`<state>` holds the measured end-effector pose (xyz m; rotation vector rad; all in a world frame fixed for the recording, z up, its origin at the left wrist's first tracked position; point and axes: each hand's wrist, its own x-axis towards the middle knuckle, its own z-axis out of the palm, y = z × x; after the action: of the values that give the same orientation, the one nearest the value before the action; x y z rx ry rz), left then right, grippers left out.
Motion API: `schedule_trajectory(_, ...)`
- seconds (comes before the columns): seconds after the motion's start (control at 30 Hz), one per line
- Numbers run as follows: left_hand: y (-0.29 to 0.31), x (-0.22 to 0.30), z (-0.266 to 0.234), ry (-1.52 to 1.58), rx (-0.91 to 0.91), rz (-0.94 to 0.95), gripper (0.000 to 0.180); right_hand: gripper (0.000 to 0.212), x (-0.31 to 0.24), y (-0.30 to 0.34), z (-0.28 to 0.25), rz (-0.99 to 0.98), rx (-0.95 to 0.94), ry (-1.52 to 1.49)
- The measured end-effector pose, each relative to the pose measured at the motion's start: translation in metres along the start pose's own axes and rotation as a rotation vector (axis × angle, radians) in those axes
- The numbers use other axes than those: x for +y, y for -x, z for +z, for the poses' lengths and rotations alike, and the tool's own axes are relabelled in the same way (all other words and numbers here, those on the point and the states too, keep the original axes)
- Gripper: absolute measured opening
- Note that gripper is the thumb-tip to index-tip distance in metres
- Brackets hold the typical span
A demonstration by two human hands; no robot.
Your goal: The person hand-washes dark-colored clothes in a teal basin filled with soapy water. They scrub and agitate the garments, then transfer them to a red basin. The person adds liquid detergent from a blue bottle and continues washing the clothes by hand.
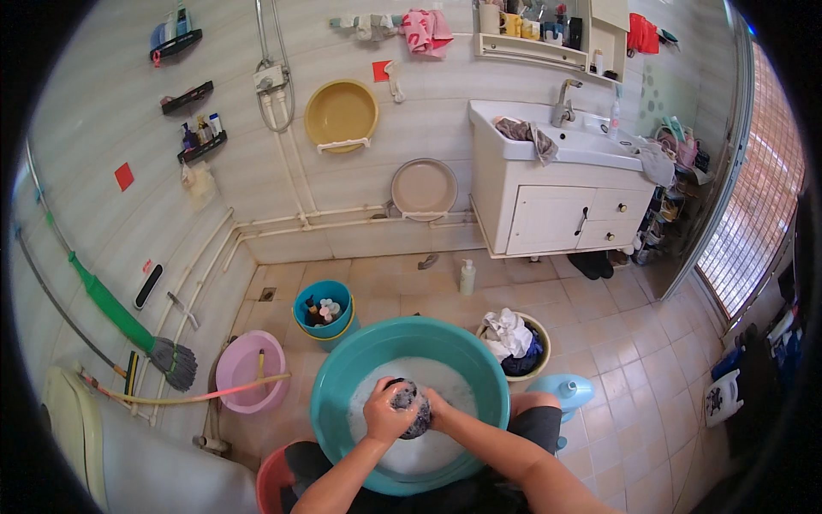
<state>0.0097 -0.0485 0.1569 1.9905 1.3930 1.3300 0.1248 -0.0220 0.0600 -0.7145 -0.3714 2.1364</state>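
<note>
A large teal basin stands in front of me with white soapy water in it. Over the suds, both hands are closed on a bunched dark cloth speckled with foam. My left hand wraps round its left side, fingers curled over the top. My right hand grips the right side, its fingers partly hidden behind the cloth. What kind of garment the cloth is, I cannot make out.
A bowl of white and dark clothes and a blue jug are right of the basin. Left are a blue bucket of bottles, a pink basin and a hose. A pump bottle stands beyond, near the sink cabinet.
</note>
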Motion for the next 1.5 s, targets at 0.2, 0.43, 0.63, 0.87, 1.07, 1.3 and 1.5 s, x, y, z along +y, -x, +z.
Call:
schedule_trajectory(0.2, -0.001, 0.008, -0.008, -0.081, -0.105, 0.170, 0.025, 0.017, -0.015, 0.007, 0.004, 0.211, -0.095, 0.068)
schedule_trajectory(0.43, -0.001, 0.007, -0.013, -0.109, -0.292, 0.296, 0.030, 0.019, -0.024, 0.021, 0.015, 0.305, -0.192, 0.023)
schedule_trajectory(0.63, 0.005, -0.001, -0.006, -0.087, -0.395, 0.319, 0.029, 0.021, -0.014, 0.012, -0.023, 0.351, -0.200, 0.032)
schedule_trajectory(0.87, 0.030, -0.072, 0.022, 0.268, -0.147, -0.106, 0.032, 0.052, -0.002, 0.013, -0.016, -0.227, 0.575, 0.846)
schedule_trajectory(1.07, 0.010, -0.086, 0.015, 0.621, 0.284, -0.955, 0.027, 0.046, -0.021, 0.040, 0.033, -0.525, 0.367, 1.046)
schedule_trajectory(1.3, -0.008, -0.082, -0.008, 0.669, 0.315, -0.971, 0.040, 0.043, -0.007, 0.013, -0.006, -0.529, 0.231, 0.915)
schedule_trajectory(1.5, -0.012, -0.083, -0.017, 0.722, 0.387, -0.965, 0.040, 0.047, -0.009, 0.014, -0.005, -0.514, 0.339, 0.972)
